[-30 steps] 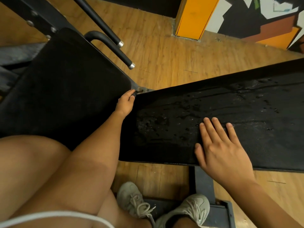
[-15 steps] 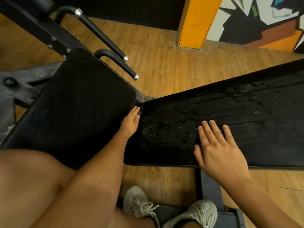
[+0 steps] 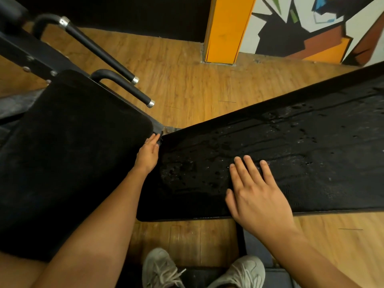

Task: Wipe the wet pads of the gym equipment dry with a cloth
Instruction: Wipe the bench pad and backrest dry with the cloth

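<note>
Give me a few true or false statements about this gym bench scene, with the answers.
1. The right hand lies flat on the long black wet bench pad. True.
2. The left hand holds a cloth. False: no cloth is in view; its straight fingers reach the gap beside the square black seat pad.
3. Water drops dot the long pad. True.
4. The two lace-up shoes are red. False: they are grey.

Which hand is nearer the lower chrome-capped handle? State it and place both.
Left. The left hand sits at the end of the wet pad, just below the handle; the right hand rests flat on that pad, farther right.
</note>
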Available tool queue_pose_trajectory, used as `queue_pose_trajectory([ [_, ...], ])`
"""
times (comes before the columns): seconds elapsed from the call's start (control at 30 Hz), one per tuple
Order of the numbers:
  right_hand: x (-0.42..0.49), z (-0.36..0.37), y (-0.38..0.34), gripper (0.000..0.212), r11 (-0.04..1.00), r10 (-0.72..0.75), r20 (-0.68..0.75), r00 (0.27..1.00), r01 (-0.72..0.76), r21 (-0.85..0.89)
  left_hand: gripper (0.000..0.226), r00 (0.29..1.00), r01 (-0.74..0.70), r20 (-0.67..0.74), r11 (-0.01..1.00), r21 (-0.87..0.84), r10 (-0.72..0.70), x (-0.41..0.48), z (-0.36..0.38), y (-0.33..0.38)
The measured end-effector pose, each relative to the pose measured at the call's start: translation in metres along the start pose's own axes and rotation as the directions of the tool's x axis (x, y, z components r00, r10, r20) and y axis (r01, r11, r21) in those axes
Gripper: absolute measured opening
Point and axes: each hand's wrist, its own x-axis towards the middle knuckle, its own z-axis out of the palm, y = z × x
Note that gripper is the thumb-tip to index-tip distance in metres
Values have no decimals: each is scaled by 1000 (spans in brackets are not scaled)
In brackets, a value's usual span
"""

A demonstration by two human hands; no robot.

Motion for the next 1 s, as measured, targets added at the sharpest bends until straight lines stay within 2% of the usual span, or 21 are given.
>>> queue_pose_trajectory([
  [0.13,0,-1,-1,65,1000,9,3,1000,-9,-1,48,998,-28,57,999,32,26,-17,-2,-5],
  [0.47,0,-3,-2,65,1000,2,1,1000,-2,-2,49,998,-31,59,999,34,29,-77,6,-8],
  [0.6,-1,-3,0,65,1000,-2,-12,1000,2,-4,49,998,-63,28,998,32,62,-65,9,-7],
  [0.73,0,-2,0,65,1000,-8,-5,1000,8,-12,49,999,-37,7,999,38,37,-40,9,-3],
  [1.0,-1,-4,-1,64,1000,12,-3,1000,-12,-9,49,998,-21,66,999,37,19,-29,2,7],
])
